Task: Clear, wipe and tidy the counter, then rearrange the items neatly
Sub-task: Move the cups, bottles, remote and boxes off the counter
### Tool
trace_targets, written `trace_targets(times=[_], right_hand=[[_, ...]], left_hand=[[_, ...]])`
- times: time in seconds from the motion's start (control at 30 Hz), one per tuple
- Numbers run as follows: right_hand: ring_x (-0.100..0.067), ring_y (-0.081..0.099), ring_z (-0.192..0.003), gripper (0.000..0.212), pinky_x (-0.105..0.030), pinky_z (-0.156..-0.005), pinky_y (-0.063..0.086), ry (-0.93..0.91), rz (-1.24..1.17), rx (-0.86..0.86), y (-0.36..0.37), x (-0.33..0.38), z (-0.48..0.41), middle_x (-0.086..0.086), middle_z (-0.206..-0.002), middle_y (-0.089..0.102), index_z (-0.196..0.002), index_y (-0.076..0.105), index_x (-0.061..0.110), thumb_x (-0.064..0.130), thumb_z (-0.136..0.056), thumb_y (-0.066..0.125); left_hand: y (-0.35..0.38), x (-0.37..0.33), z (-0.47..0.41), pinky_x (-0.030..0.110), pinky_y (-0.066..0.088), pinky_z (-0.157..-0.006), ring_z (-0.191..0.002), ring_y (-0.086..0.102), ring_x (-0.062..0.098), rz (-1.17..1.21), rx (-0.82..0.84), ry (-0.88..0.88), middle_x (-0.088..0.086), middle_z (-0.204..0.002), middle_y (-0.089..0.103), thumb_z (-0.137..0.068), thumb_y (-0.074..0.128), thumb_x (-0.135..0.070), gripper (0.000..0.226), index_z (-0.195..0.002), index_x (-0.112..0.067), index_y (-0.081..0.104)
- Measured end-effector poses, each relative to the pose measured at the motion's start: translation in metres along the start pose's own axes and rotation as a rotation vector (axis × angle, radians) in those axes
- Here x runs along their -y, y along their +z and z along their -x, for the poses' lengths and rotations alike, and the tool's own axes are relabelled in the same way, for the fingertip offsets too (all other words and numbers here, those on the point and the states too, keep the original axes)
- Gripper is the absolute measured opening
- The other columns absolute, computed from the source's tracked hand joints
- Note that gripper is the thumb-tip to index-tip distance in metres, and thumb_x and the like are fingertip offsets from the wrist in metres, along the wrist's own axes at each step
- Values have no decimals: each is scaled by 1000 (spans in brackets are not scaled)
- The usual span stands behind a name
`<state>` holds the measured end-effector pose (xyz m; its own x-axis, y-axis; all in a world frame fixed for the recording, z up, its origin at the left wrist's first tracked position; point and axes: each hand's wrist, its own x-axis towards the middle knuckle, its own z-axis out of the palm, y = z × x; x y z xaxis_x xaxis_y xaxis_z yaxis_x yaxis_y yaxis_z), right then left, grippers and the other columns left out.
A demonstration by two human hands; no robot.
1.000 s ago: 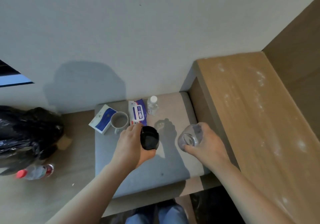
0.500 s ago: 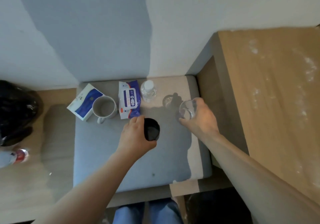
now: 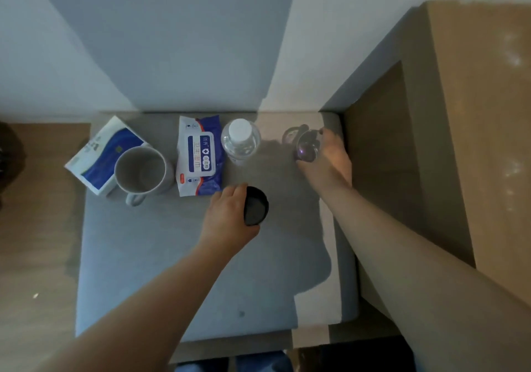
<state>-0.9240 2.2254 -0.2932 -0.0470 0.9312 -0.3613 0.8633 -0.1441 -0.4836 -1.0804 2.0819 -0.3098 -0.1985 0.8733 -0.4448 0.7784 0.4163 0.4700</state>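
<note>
Curling round the side of a black cup (image 3: 255,206), the left fingers (image 3: 234,192) grip it firmly. The left hand (image 3: 227,219) sits low over the grey counter (image 3: 143,271), just in front of the wipes pack (image 3: 199,156). The right fingers (image 3: 330,144) wrap a clear glass (image 3: 307,148), and the right hand (image 3: 327,167) holds it at the back right corner, right of the water bottle (image 3: 240,140). Whether its base touches the counter I cannot tell in this dim light.

The step in hand seems to be lining things up along the back wall. To do it well, set the glass down upright, level with the bottle but apart from it, and release only once it stands firm. Then bring the black cup into the gap between them, keeping clear of the bottle, which would tip easily.

At left a grey mug (image 3: 142,171) stands against a blue-and-white box (image 3: 97,156). The wipes pack carries a white panel with orange-red characters, 卫生湿巾, and a cross badge. The smaller print on both is too small to read.
</note>
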Motion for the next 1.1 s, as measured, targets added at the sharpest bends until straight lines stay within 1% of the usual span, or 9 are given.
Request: trace_targets(times=[0.13, 0.23, 0.33, 0.5, 0.7, 0.8, 0.87, 0.93, 1.1], right_hand=[[-29, 51, -122, 81, -38, -100, 46, -31, 43, 0, 2, 1, -21, -7, -143, 40, -148, 31, 18, 24, -80, 74], [-29, 47, -126, 86, -34, -97, 44, -19, 115, 9, 2, 1, -17, -10, -146, 38, -153, 22, 17, 25, -83, 72], [-28, 49, -124, 77, -29, -87, 40, 65, 67, -98, -3, -4, 9, -8, -141, 44, -146, 32, 15, 29, -82, 71], [-29, 46, -125, 69, -35, -102, 36, 66, 115, -87, -2, -25, 62, -11, -136, 49, -141, 40, 10, 28, -83, 72], [-26, 44, -129, 70, -35, -104, 39, 101, 64, -59, 10, -38, 83, -10, -141, 47, -143, 39, 9, 25, -83, 71], [-24, 41, -134, 72, -33, -106, 36, 117, 45, -36, 11, -37, 88, -8, -147, 41, -147, 33, 11, 25, -86, 68], [-23, 40, -134, 71, -33, -105, 36, 128, 37, -24, 10, -36, 92, -7, -147, 41, -148, 32, 11, 26, -88, 67], [-22, 41, -133, 71, -33, -105, 37, 138, 36, -4, 8, -35, 100, -6, -147, 41, -148, 31, 12, 26, -88, 66], [-24, 51, -120, 54, -38, -97, 47, 150, 90, 92, -1, -36, 120, -7, -133, 52, -139, 44, 13, 25, -89, 63]], left_hand=[[9, -2, -11, 37, 41, -92, -109, 51, 35, -35, -37, 34, 8, -130, 53, -66, 80, -28, 83, -139, -12, 45], [13, -8, -18, 36, 44, -86, -106, 57, 34, -50, -45, -7, 6, -133, 51, -69, 79, -30, 83, -141, -15, 41], [12, -14, -25, 35, 48, -77, -106, 60, 30, -111, -21, -65, 2, -136, 48, -75, 75, -39, 82, -144, -20, 36], [19, -19, -34, 34, 45, -68, -102, 63, 31, -172, 23, -54, 4, -136, 47, -75, 75, -36, 79, -142, -20, 35], [32, -17, -28, 42, 52, -89, -117, 56, 32, 33, 71, 83, 2, -161, 15, -79, 74, -20, 83, -150, -16, 30], [36, -8, -18, 44, 55, -81, -102, 60, 34, 106, 17, 222, 10, -150, 33, -76, 76, -11, 62, -133, -9, 52], [36, -4, -15, 45, 55, -71, -87, 59, 34, 50, -32, 313, 13, -119, 56, -72, 78, -9, 40, -109, -6, 64], [34, -5, -15, 44, 54, -67, -83, 58, 34, -69, -25, 348, 11, -100, 62, -72, 78, -13, 32, -101, -6, 68], [15, -21, -14, 40, 47, -84, -103, 54, 34, -167, 57, 311, 12, -118, 59, -82, 68, -19, 41, -120, -6, 61]])
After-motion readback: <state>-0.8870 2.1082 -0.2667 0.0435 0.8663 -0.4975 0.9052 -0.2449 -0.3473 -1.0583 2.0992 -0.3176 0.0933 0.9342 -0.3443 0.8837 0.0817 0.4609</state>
